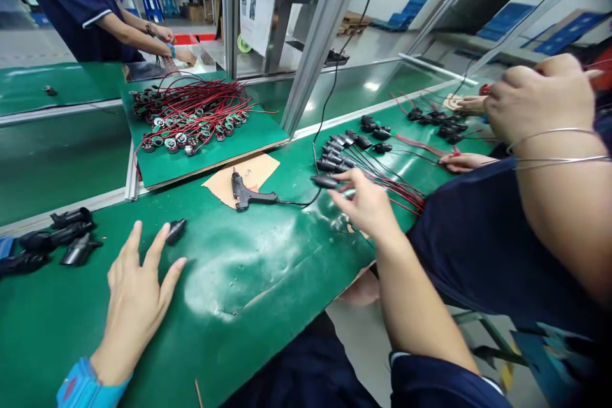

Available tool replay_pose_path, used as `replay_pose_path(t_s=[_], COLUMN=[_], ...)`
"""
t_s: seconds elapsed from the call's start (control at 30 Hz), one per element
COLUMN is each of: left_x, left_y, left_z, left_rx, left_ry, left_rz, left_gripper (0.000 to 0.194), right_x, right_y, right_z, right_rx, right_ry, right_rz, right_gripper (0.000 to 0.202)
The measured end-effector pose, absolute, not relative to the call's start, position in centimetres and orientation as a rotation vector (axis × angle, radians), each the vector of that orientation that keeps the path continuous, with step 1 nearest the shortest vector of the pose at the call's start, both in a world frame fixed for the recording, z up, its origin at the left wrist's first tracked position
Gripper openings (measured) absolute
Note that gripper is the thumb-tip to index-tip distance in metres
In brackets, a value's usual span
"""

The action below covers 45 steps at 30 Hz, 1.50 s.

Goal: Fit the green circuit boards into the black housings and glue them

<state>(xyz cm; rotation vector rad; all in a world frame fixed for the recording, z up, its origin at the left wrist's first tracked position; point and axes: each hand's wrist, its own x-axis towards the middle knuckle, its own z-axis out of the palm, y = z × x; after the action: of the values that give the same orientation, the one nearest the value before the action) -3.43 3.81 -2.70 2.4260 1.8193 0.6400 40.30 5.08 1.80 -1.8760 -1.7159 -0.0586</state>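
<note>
My right hand pinches a black plastic housing between thumb and fingers, just above the green mat. Right behind it lies a row of similar black housings with red and black wires trailing to the right. Over the mat on the left, my left hand is spread with nothing in it. A single black housing lies beside its fingertips; whether they touch is unclear. Between my hands a black glue gun rests on a piece of cardboard, its cord running right and up.
Several black housings lie at the far left. A raised green board bears a heap of red-wired round parts. An aluminium post rises behind the bench. A co-worker's arm reaches in close on the right; another person works across.
</note>
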Motion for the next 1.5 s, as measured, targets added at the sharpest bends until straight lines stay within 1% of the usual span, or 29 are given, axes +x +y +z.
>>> replay_pose_path(t_s=[0.1,0.17,0.3,0.37,0.5,0.6,0.7,0.8,0.83,0.93,1.0,1.1,1.17,1.27,1.37,1.43,1.5], left_x=[-3.8,-3.9,-4.3,-4.4,-4.2,-4.1,-4.5,-4.8,-4.8,-4.6,-4.4,-4.4,-4.4,-4.3,-4.0,-3.7,-3.3], left_y=[4.8,5.1,5.4,5.4,4.9,4.3,3.9,3.9,4.0,4.2,4.2,4.0,3.9,3.9,3.9,3.6,3.2], left_z=[-3.5,-3.9,-4.2,-4.1,-2.8,-1.6,-1.5,-2.7,-3.2,-4.2,-4.3,-3.7,-3.2,-2.1,-1.0,-0.5,-0.1], left_rx=[2.509,2.506,2.443,2.417,2.283,2.280,2.405,2.465,2.457,2.348,2.208,2.012,1.788,1.271,0.907,0.792,0.765], left_ry=[1.764,1.719,1.724,1.737,1.739,1.716,1.763,1.735,1.689,1.558,1.522,1.557,1.564,1.397,1.170,1.037,0.931], left_rz=[0.527,0.515,0.614,0.676,0.781,0.917,1.013,0.940,0.886,0.754,0.763,0.835,0.901,1.047,1.125,1.126,1.086], left_gripper=[0.056,0.053,0.042,0.042,0.040,0.037,0.041,0.049,0.049,0.039,0.034,0.031,0.032,0.036,0.051,0.058,0.056], right_x=[46.0,48.1,48.9,48.1,43.9,38.9,33.5,28.8,27.4,23.7,21.7,19.5,18.4,17.1,15.9,15.5,15.4], right_y=[5.9,6.4,7.0,7.2,9.0,12.2,16.8,21.5,22.8,25.5,26.5,27.4,27.4,25.5,20.9,16.8,12.7], right_z=[0.1,-1.0,-2.0,-1.6,0.3,1.3,1.6,1.6,1.7,2.0,2.2,2.1,2.2,2.7,3.8,4.7,5.7], right_rx=[-2.002,-2.044,-2.057,-2.021,-1.836,-1.640,-1.493,-1.437,-1.421,-1.337,-1.287,-1.285,-1.275,-1.132,-0.889,-0.727,-0.581], right_ry=[-1.565,-1.520,-1.514,-1.516,-1.642,-1.896,-2.106,-2.199,-2.221,-2.307,-2.353,-2.358,-2.361,-2.443,-2.556,-2.629,-2.695], right_rz=[-0.091,-0.088,-0.134,-0.209,-0.263,-0.149,-0.034,0.002,0.004,0.007,0.003,-0.008,0.005,0.094,0.230,0.271,0.112], right_gripper=[0.035,0.036,0.038,0.040,0.037,0.030,0.024,0.023,0.024,0.026,0.031,0.034,0.028,0.022,0.025,0.023,0.023])
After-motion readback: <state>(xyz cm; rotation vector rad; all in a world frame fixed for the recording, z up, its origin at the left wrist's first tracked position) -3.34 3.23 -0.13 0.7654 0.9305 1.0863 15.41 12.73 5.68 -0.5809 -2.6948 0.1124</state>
